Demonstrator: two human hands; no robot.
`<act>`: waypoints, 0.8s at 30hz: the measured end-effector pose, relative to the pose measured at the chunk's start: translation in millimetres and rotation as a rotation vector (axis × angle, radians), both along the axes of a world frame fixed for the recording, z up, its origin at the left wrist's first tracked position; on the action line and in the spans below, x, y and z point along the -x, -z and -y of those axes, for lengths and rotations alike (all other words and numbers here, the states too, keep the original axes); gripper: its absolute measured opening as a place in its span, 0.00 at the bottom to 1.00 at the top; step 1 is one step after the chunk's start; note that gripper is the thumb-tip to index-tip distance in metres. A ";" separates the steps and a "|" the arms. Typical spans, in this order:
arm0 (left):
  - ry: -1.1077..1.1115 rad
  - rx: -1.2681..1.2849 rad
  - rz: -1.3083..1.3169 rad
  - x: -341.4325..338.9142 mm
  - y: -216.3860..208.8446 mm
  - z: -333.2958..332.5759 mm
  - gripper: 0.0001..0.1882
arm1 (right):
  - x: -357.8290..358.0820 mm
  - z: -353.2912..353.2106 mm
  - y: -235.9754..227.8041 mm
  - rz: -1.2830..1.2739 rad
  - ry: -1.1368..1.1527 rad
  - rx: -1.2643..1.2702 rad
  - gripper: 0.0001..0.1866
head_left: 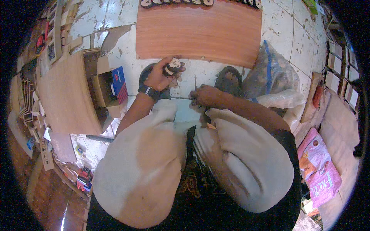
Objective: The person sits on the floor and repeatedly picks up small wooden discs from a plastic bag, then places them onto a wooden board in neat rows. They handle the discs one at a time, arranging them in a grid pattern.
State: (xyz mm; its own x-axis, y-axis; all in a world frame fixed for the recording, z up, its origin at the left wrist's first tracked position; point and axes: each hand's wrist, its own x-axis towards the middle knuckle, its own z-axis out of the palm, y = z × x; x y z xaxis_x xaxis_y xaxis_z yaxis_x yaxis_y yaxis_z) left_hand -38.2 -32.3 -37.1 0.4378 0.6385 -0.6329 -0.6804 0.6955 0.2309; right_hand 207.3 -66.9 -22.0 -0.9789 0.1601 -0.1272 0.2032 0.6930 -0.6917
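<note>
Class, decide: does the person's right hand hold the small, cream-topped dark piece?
No, the left hand holds that small, cream-topped dark piece.

Floor (pixel 283 32): white tile, scattered brown flecks. Wood-grain board (pixel 198 34) flat on it, just beyond left hand (pixel 161 75); dark-and-pale pieces (pixel 179 2) along its far edge. Open cardboard box (pixel 101 85) left of that hand. Plastic sack (pixel 279 71) right of right hand (pixel 208 96).

We have 1 board (pixel 198 36) beyond our left hand (pixel 158 77) and right hand (pixel 206 95), 1 box (pixel 109 90) to our left, 1 sack (pixel 254 75) to our right.
</note>
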 end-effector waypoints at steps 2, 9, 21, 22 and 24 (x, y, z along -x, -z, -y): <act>0.004 -0.009 -0.002 -1.1 -0.5 0.2 0.20 | 6.3 5.4 8.9 -0.031 -0.111 -0.094 0.11; -0.026 0.016 -0.028 -2.3 -7.3 -2.0 0.23 | 6.2 0.7 14.9 0.139 -0.115 -0.114 0.12; -0.024 0.007 0.044 -2.5 -10.7 -5.8 0.22 | 3.5 -37.9 6.4 0.202 0.716 0.129 0.13; -0.015 -0.022 0.047 -2.7 -11.7 -5.5 0.22 | 4.5 -39.3 3.8 0.189 0.767 0.161 0.13; -0.020 -0.007 0.020 -3.6 -13.4 -5.2 0.22 | 13.4 -45.9 -1.3 -0.008 1.039 0.442 0.12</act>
State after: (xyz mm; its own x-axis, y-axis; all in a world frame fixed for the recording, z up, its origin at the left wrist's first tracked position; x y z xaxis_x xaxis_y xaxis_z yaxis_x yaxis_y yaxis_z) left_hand -34.7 -27.1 -23.8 0.4378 0.6511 -0.6200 -0.6984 0.6806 0.2216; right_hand 193.9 -21.1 -20.8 -0.3980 0.8400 -0.3688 0.5333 -0.1153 -0.8381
